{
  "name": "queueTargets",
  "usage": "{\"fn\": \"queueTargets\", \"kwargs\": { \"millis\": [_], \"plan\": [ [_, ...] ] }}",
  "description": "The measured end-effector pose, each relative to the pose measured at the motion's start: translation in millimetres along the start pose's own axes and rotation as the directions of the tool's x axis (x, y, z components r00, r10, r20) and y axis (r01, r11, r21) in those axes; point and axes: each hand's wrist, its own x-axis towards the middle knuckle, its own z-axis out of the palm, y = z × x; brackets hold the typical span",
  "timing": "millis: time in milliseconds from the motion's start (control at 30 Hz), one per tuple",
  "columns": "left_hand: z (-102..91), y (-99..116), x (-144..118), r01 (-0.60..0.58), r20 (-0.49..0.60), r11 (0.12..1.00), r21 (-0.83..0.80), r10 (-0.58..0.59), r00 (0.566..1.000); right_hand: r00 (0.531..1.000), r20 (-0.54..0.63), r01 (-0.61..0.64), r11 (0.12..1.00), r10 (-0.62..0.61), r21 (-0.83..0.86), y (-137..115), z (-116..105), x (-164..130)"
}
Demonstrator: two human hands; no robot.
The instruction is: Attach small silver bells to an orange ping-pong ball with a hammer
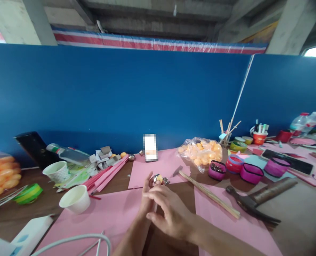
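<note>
A small orange ball (160, 178) partly covered with shiny silver pieces is held at the fingertips of my left hand (146, 199), whose fingers close around it from the left and below. Over it lies my right hand (171, 209), its fingers curled and one fingertip against the ball; its thumb stands apart, and the exact grip is partly hidden. Just right of the ball is a small cluster of shiny silver pieces (166, 180); whether it touches the ball I cannot tell. Farther back, two silver-coated balls (131, 157) sit near pink paper (168, 160).
To the right lie a wooden-handled hammer (211, 195), a claw hammer (253, 204), and a purple bowl (217, 171) of small dark pieces. A bag of orange balls (203, 153) stands behind. Paper cups (75, 200) and a power strip (31, 233) are left. A blue partition (147, 92) closes the back.
</note>
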Motion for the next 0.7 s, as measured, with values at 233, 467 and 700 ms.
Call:
{"fn": "queueTargets", "kwargs": {
  "millis": [233, 467, 700],
  "plan": [
    [-0.1, 0, -1, -0.004, 0.069, 0.995, -0.099, 0.011, 0.998, 0.924, -0.169, -0.381, 0.772, 0.345, -0.509, 74, -43, -59],
    [0.1, -2, 0, -0.027, 0.103, 0.994, -0.107, 0.038, 0.994, 0.817, -0.132, -0.479, 0.534, 0.561, -0.697, 104, -68, -87],
    [-0.8, -3, 0, 0.009, 0.071, 0.991, -0.132, 0.001, 0.997, 0.788, -0.163, -0.616, 0.747, 0.594, -0.249, 80, -75, -80]
  ]
}}
